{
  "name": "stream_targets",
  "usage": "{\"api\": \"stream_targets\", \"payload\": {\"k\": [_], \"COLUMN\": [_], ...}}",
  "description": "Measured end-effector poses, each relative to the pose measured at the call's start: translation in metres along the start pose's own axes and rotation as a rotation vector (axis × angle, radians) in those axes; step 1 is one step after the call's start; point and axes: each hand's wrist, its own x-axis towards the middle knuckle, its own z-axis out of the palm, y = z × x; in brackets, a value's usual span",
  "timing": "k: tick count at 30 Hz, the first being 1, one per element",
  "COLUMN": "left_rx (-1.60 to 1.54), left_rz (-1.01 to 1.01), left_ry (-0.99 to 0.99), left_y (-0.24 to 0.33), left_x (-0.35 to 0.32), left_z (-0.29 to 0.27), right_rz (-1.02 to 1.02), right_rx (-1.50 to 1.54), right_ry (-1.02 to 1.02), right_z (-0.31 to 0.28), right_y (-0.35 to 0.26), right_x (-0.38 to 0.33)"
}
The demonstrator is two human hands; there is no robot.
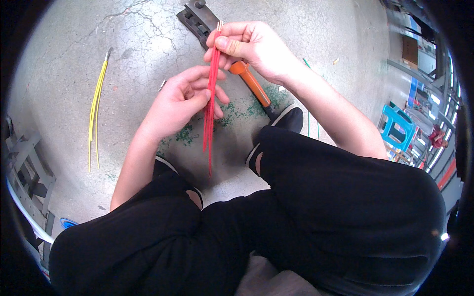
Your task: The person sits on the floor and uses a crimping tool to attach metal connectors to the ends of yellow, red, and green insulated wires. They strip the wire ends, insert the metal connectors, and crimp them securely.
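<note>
A thin bundle of red wires [213,79] hangs between my hands, with bare metal ends at the top. My right hand [253,49] pinches the bundle just below those ends, thumb against fingers. Lower down, my left hand [177,101] has its thumb against the wires and its fingers curled loosely behind them. The loose ends trail below my left hand toward my feet. Beyond and under my hands, a heavy hand tool with a dark metal head [193,19] and an orange handle [254,85] lies on the floor, partly hidden by my right hand.
On the floor at left lies a bunch of yellow wires [97,101] joined at a grey metal end. Green scraps [185,134] are scattered between my shoes. A blue plastic stool [398,127] and shelving stand at right; a grey metal frame [30,167] is at left.
</note>
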Motion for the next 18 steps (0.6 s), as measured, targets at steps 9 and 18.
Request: {"api": "stream_targets", "payload": {"k": [9, 18], "left_rx": [-0.575, -0.320], "left_rz": [0.061, -0.001], "left_ry": [0.056, 0.167], "left_y": [-0.033, -0.032], "left_x": [0.003, 0.007], "left_z": [0.008, 0.013], "right_rz": [-0.063, -0.047], "right_rx": [0.027, -0.038], "right_ry": [0.058, 0.093], "right_z": [-0.004, 0.000], "right_y": [0.005, 0.013], "right_x": [0.003, 0.006]}}
